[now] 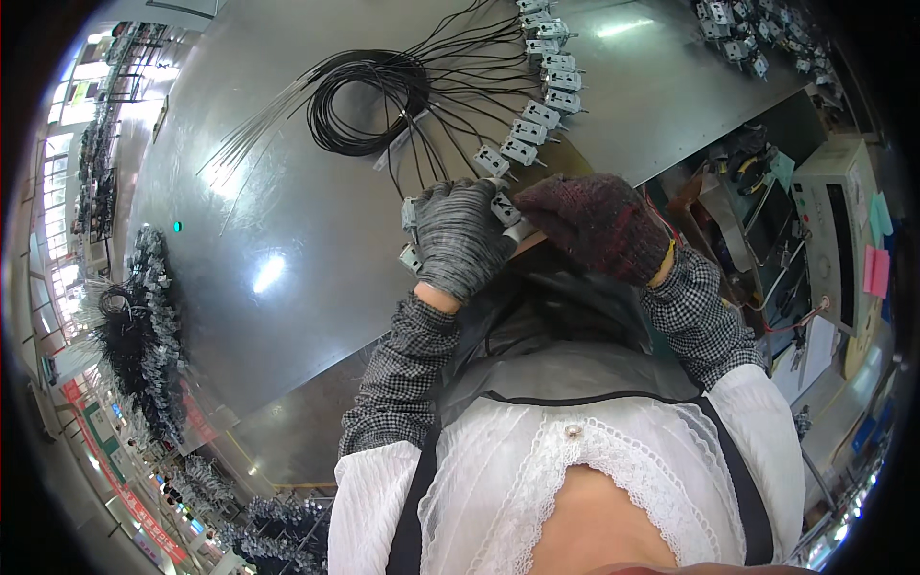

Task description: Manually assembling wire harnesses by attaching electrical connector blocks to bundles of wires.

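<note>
At far left a heap of wired parts [144, 326] lies along the edge of the steel table [287, 192]. Toward the middle, a coil of black wire [364, 101] fans out to a row of small grey switches [541, 105] running from far to near. Our left hand [462, 238], in a grey glove, curls its fingers closed over a switch [505, 208] at the near end of the row, with more switches beside the palm. Our right hand [599, 225], in a dark red glove, meets it there; its fingertips are hidden, so we cannot tell their grip. We judge most of the row is already laid out, and the nearest pieces remain. More switches [747, 34] lie far right.
</note>
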`<state>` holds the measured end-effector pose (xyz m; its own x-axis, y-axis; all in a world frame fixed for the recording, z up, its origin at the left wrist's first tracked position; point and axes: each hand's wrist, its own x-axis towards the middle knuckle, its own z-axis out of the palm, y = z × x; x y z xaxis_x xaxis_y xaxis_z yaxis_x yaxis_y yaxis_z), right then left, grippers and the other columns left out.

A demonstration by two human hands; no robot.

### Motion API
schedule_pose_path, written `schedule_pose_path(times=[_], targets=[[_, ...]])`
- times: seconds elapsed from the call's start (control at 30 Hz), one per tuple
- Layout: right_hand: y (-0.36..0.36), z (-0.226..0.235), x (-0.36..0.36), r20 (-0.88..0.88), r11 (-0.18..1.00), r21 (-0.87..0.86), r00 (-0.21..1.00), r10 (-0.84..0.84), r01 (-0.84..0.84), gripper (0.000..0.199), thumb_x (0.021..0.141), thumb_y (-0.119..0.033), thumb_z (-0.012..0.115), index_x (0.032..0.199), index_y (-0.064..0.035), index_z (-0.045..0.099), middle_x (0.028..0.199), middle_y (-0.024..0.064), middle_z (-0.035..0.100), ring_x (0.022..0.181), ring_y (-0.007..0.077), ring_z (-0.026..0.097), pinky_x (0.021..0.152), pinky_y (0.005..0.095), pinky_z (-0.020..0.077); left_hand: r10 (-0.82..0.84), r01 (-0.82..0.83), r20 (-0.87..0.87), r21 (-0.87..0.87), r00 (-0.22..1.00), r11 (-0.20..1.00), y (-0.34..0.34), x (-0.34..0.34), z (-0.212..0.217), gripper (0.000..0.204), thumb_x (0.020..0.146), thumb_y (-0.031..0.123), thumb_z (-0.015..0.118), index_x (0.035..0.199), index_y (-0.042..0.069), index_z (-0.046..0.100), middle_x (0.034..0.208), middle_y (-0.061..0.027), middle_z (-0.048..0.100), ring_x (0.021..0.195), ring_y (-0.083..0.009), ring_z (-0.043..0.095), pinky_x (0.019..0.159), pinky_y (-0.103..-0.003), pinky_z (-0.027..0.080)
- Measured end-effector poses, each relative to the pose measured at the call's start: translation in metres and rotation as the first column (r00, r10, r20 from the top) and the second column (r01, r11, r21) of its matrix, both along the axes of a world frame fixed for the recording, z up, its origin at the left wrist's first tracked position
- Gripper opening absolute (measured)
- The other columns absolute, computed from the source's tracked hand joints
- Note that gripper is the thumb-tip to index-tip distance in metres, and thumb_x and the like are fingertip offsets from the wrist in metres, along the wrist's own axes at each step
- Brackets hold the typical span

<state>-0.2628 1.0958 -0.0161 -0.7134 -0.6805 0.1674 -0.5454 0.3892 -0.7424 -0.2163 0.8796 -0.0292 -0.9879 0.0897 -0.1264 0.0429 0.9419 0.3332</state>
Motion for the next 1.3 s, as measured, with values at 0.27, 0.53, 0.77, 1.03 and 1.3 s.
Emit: schedule_pose_path(times=[0.27,0.53,0.77,1.03,1.3], targets=[[-0.003,-0.009,0.002,-0.241,0.979,0.202,0.97,0.023,0.028,0.025,0.094,-0.019,0.068,0.118,-0.0124,0.072,0.104,0.0135,0.077,0.093,0.0331,0.077,0.077,0.0468,0.0615,0.068,-0.066,0.036,-0.037,0.997,0.997,0.013,-0.006,0.001,0.053,0.072,0.037,0.089,0.119,0.014,0.079,0.105,-0.0139,0.075,0.111,-0.0347,0.068,0.103,-0.051,0.049],[-0.005,0.0,0.004,-0.276,0.952,0.302,0.961,0.032,0.055,0.025,0.089,-0.019,0.071,0.113,-0.0124,0.072,0.096,0.0134,0.075,0.084,0.0332,0.077,0.072,0.0485,0.0611,0.034,-0.03,0.048,-0.086,0.998,0.996,0.015,-0.009,0.003,0.05,0.073,0.037,0.089,0.116,0.013,0.08,0.103,-0.0153,0.074,0.106,-0.0358,0.069,0.101,-0.051,0.05],[-0.005,0.001,0.005,-0.19,0.954,0.29,0.982,-0.018,0.073,0.02,0.094,-0.021,0.07,0.112,-0.0133,0.073,0.096,0.0129,0.077,0.09,0.0346,0.077,0.077,0.0472,0.061,0.035,-0.036,-0.011,-0.04,0.999,0.999,0.017,-0.008,-0.004,0.047,0.073,0.035,0.088,0.112,0.01,0.079,0.102,-0.0165,0.074,0.105,-0.0367,0.069,0.1,-0.05,0.05],[0.001,-0.008,0.0,-0.029,0.997,-0.015,0.996,-0.082,0.082,0.023,0.099,-0.022,0.073,0.119,-0.0118,0.074,0.103,0.0152,0.078,0.095,0.0364,0.076,0.082,0.0465,0.0615,0.126,-0.042,-0.068,0.707,0.99,0.705,-0.001,0.012,-0.007,0.065,0.076,0.019,0.095,0.134,0.007,0.066,0.121,-0.0136,0.071,0.117,-0.0284,0.069,0.105,-0.043,0.053],[-0.014,-0.017,0.012,0.2,0.979,-0.198,0.976,0.091,-0.05,0.019,0.098,-0.017,0.075,0.116,-0.0102,0.076,0.106,0.0136,0.078,0.097,0.0337,0.077,0.085,0.0426,0.0625,0.206,-0.299,0.222,0.799,0.953,0.522,-0.089,0.021,-0.028,0.061,0.089,0.005,0.084,0.145,0.005,0.059,0.136,-0.0141,0.068,0.119,-0.0223,0.07,0.102,-0.034,0.057]])
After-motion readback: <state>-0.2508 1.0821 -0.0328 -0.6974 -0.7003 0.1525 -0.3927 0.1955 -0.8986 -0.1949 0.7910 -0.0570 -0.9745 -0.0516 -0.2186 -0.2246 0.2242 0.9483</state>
